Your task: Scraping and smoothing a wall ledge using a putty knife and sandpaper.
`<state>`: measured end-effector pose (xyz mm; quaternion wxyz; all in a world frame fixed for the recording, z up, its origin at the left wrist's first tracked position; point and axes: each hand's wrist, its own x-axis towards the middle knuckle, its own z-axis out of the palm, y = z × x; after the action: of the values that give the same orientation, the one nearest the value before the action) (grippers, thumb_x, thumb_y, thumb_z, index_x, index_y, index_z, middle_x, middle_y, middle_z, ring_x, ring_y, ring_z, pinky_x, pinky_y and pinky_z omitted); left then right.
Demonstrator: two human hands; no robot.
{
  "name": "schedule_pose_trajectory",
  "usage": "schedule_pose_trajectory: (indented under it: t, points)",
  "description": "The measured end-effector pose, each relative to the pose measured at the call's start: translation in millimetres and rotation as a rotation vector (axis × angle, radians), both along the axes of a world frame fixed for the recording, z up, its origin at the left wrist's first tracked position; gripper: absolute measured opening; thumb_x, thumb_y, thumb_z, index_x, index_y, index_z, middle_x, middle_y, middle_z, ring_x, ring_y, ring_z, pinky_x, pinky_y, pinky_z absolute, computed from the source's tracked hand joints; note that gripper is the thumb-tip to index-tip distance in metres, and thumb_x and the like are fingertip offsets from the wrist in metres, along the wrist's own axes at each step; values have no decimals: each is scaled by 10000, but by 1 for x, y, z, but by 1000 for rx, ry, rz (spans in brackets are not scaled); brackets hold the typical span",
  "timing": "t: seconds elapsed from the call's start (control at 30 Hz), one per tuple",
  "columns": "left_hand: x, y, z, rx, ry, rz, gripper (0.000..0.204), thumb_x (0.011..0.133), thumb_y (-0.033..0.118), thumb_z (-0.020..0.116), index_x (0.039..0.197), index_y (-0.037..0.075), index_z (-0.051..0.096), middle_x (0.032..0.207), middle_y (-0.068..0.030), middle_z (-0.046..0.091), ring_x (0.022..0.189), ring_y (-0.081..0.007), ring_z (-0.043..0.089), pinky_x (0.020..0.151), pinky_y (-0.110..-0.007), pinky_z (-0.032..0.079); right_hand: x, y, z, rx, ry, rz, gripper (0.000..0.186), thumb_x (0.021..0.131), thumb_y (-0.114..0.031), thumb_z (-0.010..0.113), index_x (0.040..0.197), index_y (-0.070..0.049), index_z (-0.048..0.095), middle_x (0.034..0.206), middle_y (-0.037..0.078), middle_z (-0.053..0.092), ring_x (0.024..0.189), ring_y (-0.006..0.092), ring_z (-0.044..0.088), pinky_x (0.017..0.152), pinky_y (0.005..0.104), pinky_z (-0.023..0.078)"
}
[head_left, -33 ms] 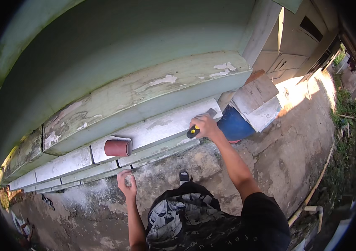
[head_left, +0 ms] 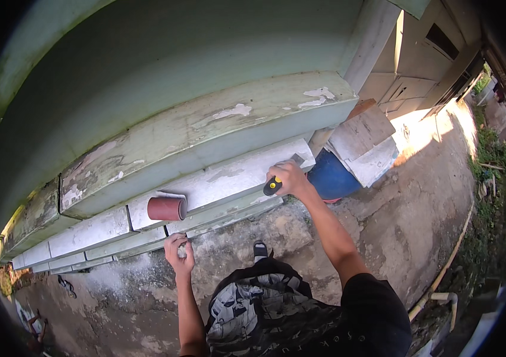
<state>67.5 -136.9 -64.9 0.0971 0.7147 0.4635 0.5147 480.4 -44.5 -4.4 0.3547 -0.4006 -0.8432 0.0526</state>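
My right hand is wrapped round the black and yellow handle of a scraper. The scraper's flat grey blade lies against the whitened top of the middle ledge, near its right end. Below the ledges hangs my left hand, fingers loosely curled and the thumb apart, with no thing visible in it. Just above that hand, a roll of reddish-brown sandpaper rests on the same ledge. The upper ledge is pale green with peeling patches.
A blue container with boards and sheets on it stands past the ledge's right end. White dust covers part of the rough ground. A pipe runs along the right. Part of another person shows at the lower left.
My right hand and the scraper have shifted very slightly left along the ledge. My left hand has risen a little and moved slightly left. The sandpaper roll stays on the ledge.
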Motion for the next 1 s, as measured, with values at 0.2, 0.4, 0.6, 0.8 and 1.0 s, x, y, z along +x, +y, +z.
schedule_pose_trajectory:
  t: [0.2, 0.4, 0.6, 0.8, 1.0]
  points:
    - [58, 61, 76, 258, 257, -135, 222, 742, 50, 729, 947, 115, 675, 1072, -49, 667, 1056, -289, 631, 902, -398, 449, -42, -11, 33, 86, 170, 108, 189, 658, -27, 711, 653, -72, 527, 569, 90, 535, 510, 301, 576, 499, 385, 446]
    - [43, 66, 90, 174, 235, 395, 431, 726, 231, 781, 1115, 101, 650, 1279, -111, 582, 1254, -332, 508, 1052, -455, 349, -55, -26, 37, 42, 108, 66, 185, 612, -67, 736, 679, -78, 564, 622, 89, 620, 588, 303, 648, 542, 377, 489]
    - [15, 70, 82, 31, 243, 198, 723, 665, 400, 846, 1274, 97, 602, 1332, -128, 541, 1252, -369, 482, 1047, -484, 398, -32, -4, 31, 29, 204, -33, 261, 690, 12, 677, 603, -35, 436, 533, 131, 479, 481, 312, 542, 486, 376, 411]
    - [35, 88, 79, 152, 268, 117, 554, 613, 326, 879, 1097, 129, 695, 1158, -72, 613, 1148, -364, 539, 948, -500, 472, -58, -26, 33, -43, 144, -164, 257, 733, -4, 719, 707, -38, 466, 638, 129, 494, 633, 321, 524, 624, 415, 409]
    - [90, 120, 84, 259, 146, -67, 579, 519, 357, 925, 1011, 131, 721, 1107, -54, 630, 1087, -352, 558, 902, -497, 501, -67, -42, 45, 4, 276, -299, 225, 803, 26, 727, 863, -25, 516, 822, 116, 534, 810, 326, 537, 753, 419, 419]
